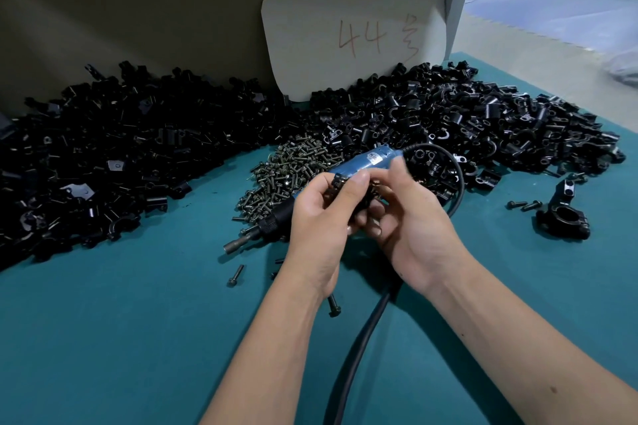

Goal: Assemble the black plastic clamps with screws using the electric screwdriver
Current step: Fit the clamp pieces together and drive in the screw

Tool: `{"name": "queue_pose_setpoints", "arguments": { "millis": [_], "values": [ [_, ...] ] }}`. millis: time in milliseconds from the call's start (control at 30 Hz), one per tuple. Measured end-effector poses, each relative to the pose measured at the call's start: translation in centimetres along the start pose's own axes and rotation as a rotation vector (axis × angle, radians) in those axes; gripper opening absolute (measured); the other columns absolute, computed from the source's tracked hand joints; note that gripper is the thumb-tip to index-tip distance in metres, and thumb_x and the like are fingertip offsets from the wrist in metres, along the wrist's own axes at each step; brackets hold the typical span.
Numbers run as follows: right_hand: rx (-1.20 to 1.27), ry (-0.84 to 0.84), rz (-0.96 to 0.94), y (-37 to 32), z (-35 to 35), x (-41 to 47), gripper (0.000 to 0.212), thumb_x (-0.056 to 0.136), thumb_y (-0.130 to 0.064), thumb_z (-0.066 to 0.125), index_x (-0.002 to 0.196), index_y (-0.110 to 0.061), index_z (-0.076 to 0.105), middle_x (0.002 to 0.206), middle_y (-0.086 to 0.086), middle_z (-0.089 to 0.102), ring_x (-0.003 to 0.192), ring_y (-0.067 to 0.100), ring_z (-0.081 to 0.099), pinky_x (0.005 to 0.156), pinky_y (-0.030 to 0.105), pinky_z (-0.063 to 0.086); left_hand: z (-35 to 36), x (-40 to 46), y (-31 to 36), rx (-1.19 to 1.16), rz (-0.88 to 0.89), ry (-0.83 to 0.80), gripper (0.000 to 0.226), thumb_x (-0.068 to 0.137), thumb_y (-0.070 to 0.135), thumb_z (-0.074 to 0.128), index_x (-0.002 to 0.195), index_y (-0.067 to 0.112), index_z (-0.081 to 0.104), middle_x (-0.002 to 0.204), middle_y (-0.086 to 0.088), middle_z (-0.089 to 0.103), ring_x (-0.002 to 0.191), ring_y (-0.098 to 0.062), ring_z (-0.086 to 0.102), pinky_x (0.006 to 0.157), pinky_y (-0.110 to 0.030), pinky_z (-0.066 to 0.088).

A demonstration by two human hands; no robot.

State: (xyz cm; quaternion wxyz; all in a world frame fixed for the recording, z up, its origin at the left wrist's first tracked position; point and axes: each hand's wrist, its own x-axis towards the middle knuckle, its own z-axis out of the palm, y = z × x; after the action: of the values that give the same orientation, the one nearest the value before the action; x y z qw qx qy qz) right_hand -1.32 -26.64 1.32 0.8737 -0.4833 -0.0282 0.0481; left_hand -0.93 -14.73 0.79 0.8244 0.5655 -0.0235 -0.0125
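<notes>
Black clamp part (340, 183) pinched in left hand (319, 217) fingertips, above the mat; right hand (404, 217) fingers curled against it (screw not discernible). Step judged: fitting by hand. Next calls for the blue electric screwdriver (310, 197), lying behind. One driver, one assembled clamp (562, 217), one screw heap (293, 172), two clamp heaps.

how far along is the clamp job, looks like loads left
Done: one assembled clamp stands apart at the right. In hand: the left hand and right hand grip a black clamp piece together, while the screwdriver lies on the table. Left: almost everything, the big heaps of loose parts and the screw pile.
</notes>
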Motion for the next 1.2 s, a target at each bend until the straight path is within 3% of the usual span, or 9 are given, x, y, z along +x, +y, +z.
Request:
{"name": "queue_pose_setpoints", "arguments": {
  "millis": [67, 133, 267, 367, 533, 767, 900, 1033, 1200],
  "values": [
    [0.010, 0.049, 0.028, -0.3, 0.4, 0.1, 0.054, 0.092, -0.064, 0.055, 0.105, -0.016, 0.077, 0.095, 0.002, 0.073, 0.065, 0.014, 0.057, 0.053, 0.027, 0.046, -0.2, 0.2, 0.6, -0.022, 0.029, 0.030, 0.025, 0.093, 0.031, 0.068, 0.093, 0.006, 0.064, 0.073, -0.010, 0.061, 0.056, -0.014, 0.055, 0.049, -0.028, 0.050],
    [-0.101, 0.135, 0.004, -0.4, 0.9, 0.2, 0.046, 0.102, -0.055, 0.052, 0.104, -0.012, 0.070, 0.095, 0.004, 0.075, 0.063, 0.014, 0.057, 0.049, 0.030, 0.047, -0.7, 0.7, 1.0, 0.084, 0.105, 0.109, 0.020, 0.093, 0.033, 0.061, 0.085, 0.014, 0.059, 0.072, -0.009, 0.065, 0.051, -0.013, 0.050, 0.045, -0.026, 0.042],
    [-0.319, 0.332, 0.059, -0.2, 1.8, 0.4, 0.031, 0.105, -0.040, 0.058, 0.105, -0.009, 0.062, 0.094, 0.010, 0.072, 0.058, 0.015, 0.063, 0.052, 0.033, 0.056, -2.8, 1.9, 1.7, 0.514, 0.427, 0.307, 0.015, 0.092, 0.047, 0.056, 0.080, 0.040, 0.053, 0.076, -0.015, 0.068, 0.056, -0.026, 0.054, 0.053, -0.042, 0.044],
    [-0.309, 0.323, 0.197, -0.3, 2.1, 0.4, 0.030, 0.104, -0.035, 0.063, 0.113, -0.007, 0.057, 0.106, 0.018, 0.071, 0.054, 0.022, 0.066, 0.054, 0.033, 0.059, -4.7, 2.4, 1.7, 0.808, 0.616, 0.352, 0.021, 0.101, 0.045, 0.054, 0.093, 0.027, 0.047, 0.071, -0.008, 0.068, 0.061, -0.025, 0.062, 0.060, -0.043, 0.048],
    [-0.218, 0.287, 0.257, -1.1, 2.6, 0.9, 0.035, 0.104, -0.029, 0.064, 0.122, -0.001, 0.053, 0.104, 0.027, 0.072, 0.052, 0.024, 0.068, 0.048, 0.025, 0.055, -5.5, 3.0, 0.9, 1.016, 0.484, 0.452, 0.027, 0.104, 0.043, 0.053, 0.100, 0.016, 0.048, 0.076, 0.002, 0.064, 0.068, -0.014, 0.058, 0.061, -0.038, 0.039],
    [-0.107, 0.432, 0.294, -1.0, 3.6, 2.1, 0.046, 0.092, -0.032, 0.079, 0.116, -0.002, 0.055, 0.083, 0.020, 0.066, 0.040, 0.013, 0.057, 0.040, 0.019, 0.046, -4.1, 2.1, 0.8, 0.810, 0.622, 0.546, 0.030, 0.101, 0.040, 0.051, 0.095, 0.011, 0.052, 0.069, -0.001, 0.070, 0.061, -0.020, 0.065, 0.063, -0.047, 0.049],
    [-0.187, 0.539, 0.208, 1.3, 4.2, 2.6, 0.029, 0.079, -0.028, 0.091, 0.083, -0.009, 0.069, 0.051, -0.002, 0.055, 0.036, 0.007, 0.041, 0.036, 0.019, 0.032, -3.3, 1.6, 0.7, 0.542, 0.587, 0.530, 0.030, 0.099, 0.043, 0.050, 0.094, 0.013, 0.051, 0.067, 0.003, 0.073, 0.065, -0.014, 0.072, 0.069, -0.041, 0.057],
    [-0.232, 0.622, 0.053, 2.1, 3.9, 2.6, 0.027, 0.074, -0.034, 0.094, 0.082, -0.015, 0.077, 0.057, -0.008, 0.063, 0.043, 0.005, 0.044, 0.045, 0.021, 0.038, -2.7, 1.4, 1.2, 0.333, 0.500, 0.398, 0.027, 0.099, 0.039, 0.053, 0.091, 0.014, 0.048, 0.074, -0.004, 0.074, 0.055, -0.018, 0.061, 0.058, -0.032, 0.050],
    [-0.309, 0.533, -0.270, 0.2, 3.7, 2.4, 0.029, 0.079, -0.048, 0.087, 0.094, -0.026, 0.075, 0.068, -0.014, 0.068, 0.056, 0.003, 0.056, 0.056, 0.020, 0.045, -4.2, 2.3, 2.9, -0.066, 0.304, 0.495, 0.029, 0.101, 0.026, 0.063, 0.080, 0.019, 0.044, 0.073, -0.001, 0.051, 0.055, -0.013, 0.044, 0.047, -0.021, 0.031]
  ]
}}
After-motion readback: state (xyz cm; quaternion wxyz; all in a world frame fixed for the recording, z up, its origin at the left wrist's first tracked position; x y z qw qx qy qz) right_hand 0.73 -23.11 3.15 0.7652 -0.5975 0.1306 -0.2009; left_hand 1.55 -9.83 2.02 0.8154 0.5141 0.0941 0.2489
